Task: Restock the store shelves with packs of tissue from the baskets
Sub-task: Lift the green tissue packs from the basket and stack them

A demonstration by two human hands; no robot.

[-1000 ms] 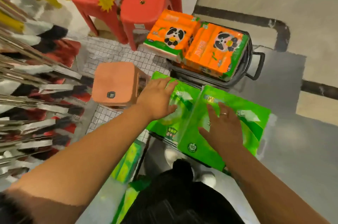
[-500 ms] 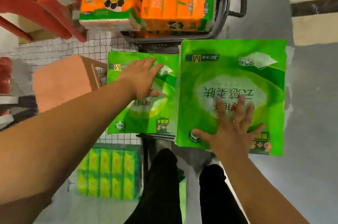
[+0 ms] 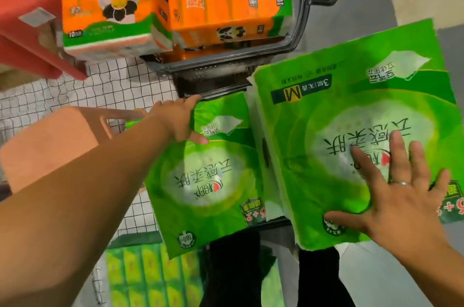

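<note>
One green pack [image 3: 351,111] bears "M", its neighbour [image 3: 208,181] "5+2".

two green tissue packs [image 3: 208,181] side by side, orange panda packs [image 3: 213,5] apparently stacked in dark basket [image 3: 213,73]

Single head-worn wide-angle view, looking steeply down, close above the hands

The left hand's [image 3: 175,121] fingers slip behind the far corner of the left green pack [image 3: 208,181]; only the thumb and one fingertip show. The right green pack [image 3: 351,118] runs off the right edge. The orange panda packs [image 3: 108,5] are cut by the top edge and cover most of the basket [image 3: 307,20]. The small green packs [image 3: 150,279] at the bottom are blurred and cropped.
</note>
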